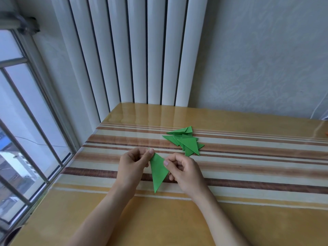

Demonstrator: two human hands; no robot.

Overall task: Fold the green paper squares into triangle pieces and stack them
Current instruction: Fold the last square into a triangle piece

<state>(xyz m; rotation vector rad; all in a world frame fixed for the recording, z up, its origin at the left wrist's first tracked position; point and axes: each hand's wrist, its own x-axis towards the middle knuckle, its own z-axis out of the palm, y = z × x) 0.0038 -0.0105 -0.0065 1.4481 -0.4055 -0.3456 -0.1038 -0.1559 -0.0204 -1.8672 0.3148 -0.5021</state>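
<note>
I hold a green paper triangle (158, 172) just above the striped table, its long tip pointing toward me. My left hand (132, 166) pinches the far corner of the triangle between thumb and fingers. My right hand (184, 172) pinches its right edge, thumb on top. Beyond my hands, a loose pile of several folded green triangles (184, 142) lies on the table, overlapping one another.
The table (248, 174) has a glossy yellow top with brown and cream stripes. A white radiator (138, 50) stands against the wall behind it. A window (21, 121) runs along the left edge. The wall rises at right behind the table.
</note>
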